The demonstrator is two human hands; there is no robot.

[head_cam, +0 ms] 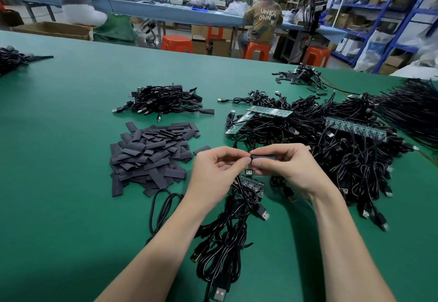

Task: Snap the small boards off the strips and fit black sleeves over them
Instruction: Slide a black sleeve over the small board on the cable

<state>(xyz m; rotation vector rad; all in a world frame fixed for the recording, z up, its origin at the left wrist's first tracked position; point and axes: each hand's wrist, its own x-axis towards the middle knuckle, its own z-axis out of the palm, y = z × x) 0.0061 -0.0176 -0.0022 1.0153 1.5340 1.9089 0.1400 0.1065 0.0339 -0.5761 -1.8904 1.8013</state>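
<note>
While the left hand (214, 169) pinches a cable end, the right hand (284, 166) fingers grip a black sleeve (264, 157).

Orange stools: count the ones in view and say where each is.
4. One orange stool left of centre, one behind it, one under the seated person, one to the right. Others may be hidden.

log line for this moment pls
step: sleeving | right hand: pinches black sleeve | left hand: pinches cable end | sleeve pile: left
</note>
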